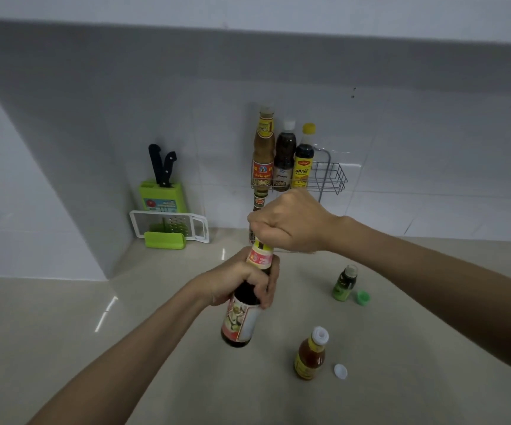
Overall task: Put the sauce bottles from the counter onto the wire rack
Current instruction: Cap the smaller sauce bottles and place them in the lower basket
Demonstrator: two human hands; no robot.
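Nearest on the beige worktop (162, 348) stands an orange sauce bottle (310, 357) beside a loose white cap (340, 371). Above the worktop, the left hand (242, 280) has its fingers (262, 291) wrapped around a dark sauce bottle (242, 320), while the right hand (291, 223) is clenched over its top. Farther right stands a small green bottle (344, 283), with a green cap (363, 296) beside it. On the wall, the wire rack (329, 179) holds three bottles (285, 157).

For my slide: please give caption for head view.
Left hand holds dark sauce bottle; right hand grips its top.
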